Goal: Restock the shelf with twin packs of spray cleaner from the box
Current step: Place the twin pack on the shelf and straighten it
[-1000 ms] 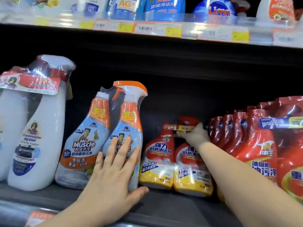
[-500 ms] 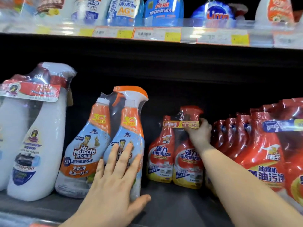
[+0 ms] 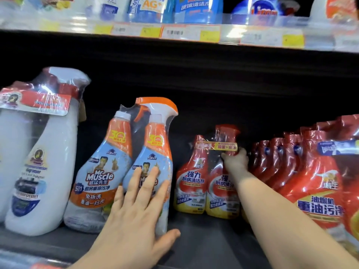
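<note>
A red and yellow twin pack of spray cleaner (image 3: pixel 196 183) stands upright deep on the dark shelf (image 3: pixel 204 243). My right hand (image 3: pixel 236 162) reaches in and grips its right bottle at the neck, just under the yellow band. An orange and blue Mr Muscle twin pack (image 3: pixel 108 171) stands at the shelf front, left of it. My left hand (image 3: pixel 136 216) lies flat against that pack's right bottle, fingers straight, thumb on the shelf.
A white twin pack (image 3: pixel 38 171) stands at the far left. A row of red refill pouches (image 3: pixel 310 177) fills the right side, touching my right forearm. Above runs an upper shelf with price tags (image 3: pixel 190 33) and blue bottles (image 3: pixel 196 8).
My right hand has pushed the red twin pack further back and stood it upright. The left hand has stayed on the Mr Muscle pack.
</note>
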`<state>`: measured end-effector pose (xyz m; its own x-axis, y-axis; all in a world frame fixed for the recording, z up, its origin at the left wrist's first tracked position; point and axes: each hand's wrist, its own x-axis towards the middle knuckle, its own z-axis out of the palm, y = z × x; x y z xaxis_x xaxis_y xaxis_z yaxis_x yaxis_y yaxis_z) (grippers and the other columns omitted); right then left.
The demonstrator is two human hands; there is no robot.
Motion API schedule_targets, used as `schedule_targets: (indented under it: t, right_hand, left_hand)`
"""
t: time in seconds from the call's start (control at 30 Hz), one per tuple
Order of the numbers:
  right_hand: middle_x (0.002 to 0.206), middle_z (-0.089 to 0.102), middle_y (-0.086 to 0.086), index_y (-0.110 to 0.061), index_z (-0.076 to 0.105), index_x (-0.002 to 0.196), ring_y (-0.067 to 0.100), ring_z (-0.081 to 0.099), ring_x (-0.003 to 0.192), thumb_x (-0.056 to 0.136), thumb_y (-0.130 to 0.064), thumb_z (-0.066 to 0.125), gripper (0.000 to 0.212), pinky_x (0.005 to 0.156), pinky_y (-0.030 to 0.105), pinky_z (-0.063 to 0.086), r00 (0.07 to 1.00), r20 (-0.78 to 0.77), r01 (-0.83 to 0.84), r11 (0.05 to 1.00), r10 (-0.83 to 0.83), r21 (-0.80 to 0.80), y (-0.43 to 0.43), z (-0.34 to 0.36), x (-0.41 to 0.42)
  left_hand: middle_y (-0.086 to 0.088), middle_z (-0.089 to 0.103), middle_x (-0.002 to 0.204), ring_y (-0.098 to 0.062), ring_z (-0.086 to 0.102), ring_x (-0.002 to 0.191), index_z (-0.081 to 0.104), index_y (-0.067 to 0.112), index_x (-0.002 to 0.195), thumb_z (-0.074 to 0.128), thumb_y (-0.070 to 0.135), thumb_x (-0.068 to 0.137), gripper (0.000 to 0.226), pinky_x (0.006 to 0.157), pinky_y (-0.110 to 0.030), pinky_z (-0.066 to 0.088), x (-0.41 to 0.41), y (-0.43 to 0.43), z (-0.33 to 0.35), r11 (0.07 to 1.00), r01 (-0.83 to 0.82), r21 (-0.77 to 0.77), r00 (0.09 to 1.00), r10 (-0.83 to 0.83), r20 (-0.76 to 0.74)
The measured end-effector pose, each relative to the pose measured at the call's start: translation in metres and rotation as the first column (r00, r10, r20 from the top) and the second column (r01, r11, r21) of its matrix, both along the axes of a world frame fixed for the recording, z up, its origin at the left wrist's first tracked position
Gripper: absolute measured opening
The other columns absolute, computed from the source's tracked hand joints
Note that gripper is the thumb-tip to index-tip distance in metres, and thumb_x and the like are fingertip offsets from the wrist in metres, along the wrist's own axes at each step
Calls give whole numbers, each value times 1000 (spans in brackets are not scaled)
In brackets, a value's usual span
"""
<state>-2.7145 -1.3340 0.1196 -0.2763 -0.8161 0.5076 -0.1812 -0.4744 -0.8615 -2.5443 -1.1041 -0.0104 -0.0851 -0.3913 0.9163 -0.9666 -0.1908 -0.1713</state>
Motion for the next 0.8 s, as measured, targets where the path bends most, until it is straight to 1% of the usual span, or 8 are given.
schedule_targets:
  t: [0.07,0.13,0.3,0.37,0.47,0.6,0.7,0.8]
  right_hand:
    - [131,53,16,-12,44,134,37,54,118,83,-16,69,57,101,49,45,999,-13,-36,999,36,-4,-4,-1,-1]
    - [130,54,16,-12,44,134,37,56,116,85,-15,67,55,99,49,46,999,-16,-48,999,48,3,-6,0,-2]
    - [125,58,15,-13,51,126,36,58,113,88,-16,63,40,97,46,48,999,-52,-10,1000,9,-6,-4,0,0]
    - [127,56,16,-12,50,126,37,57,113,89,-17,62,40,95,44,48,995,-94,15,1000,-15,-1,-3,0,-1]
    - [132,52,17,-13,42,137,39,56,115,89,-16,61,52,91,43,50,977,-201,73,997,-69,14,-1,0,-3]
    - [134,49,17,-21,31,145,38,57,113,87,-16,63,67,88,44,53,960,-280,39,998,-26,43,7,-6,-7]
    - [140,41,17,-20,22,149,39,52,119,87,-20,64,75,95,47,50,932,-362,38,995,-1,95,24,-10,-9]
    - [145,35,15,-15,34,143,38,44,127,87,-34,63,65,105,46,41,872,-489,41,998,-17,37,56,-14,2]
  left_hand:
    - [-7,37,149,-18,-9,147,40,20,135,34,75,64,91,89,-51,40,-1,0,0,1000,-5,-5,1000,5,-5]
    - [-7,39,148,-20,-3,147,40,20,136,34,75,65,90,90,-52,39,-1,1,0,1000,-9,-4,1000,9,-3]
    - [-4,44,146,-28,30,134,43,20,134,34,73,69,84,90,-49,41,-3,5,0,1000,-28,13,999,28,26]
    - [-3,44,146,-28,32,133,43,21,135,34,72,70,83,91,-48,40,-4,6,0,999,-41,14,999,41,26]
    - [-3,44,146,-28,32,133,42,21,135,34,71,69,82,91,-48,41,-5,6,-1,999,-39,20,999,38,16]
    - [-2,43,146,-27,31,133,41,21,135,35,70,69,82,91,-48,40,-5,8,0,998,-22,58,1000,23,-15]
    - [-3,43,146,-28,32,132,41,20,136,36,69,69,82,90,-49,41,-6,12,1,993,-20,112,999,24,-31]
    - [-5,44,146,-29,30,133,42,21,136,37,69,69,82,90,-50,44,-7,18,4,981,-5,196,996,23,-90]
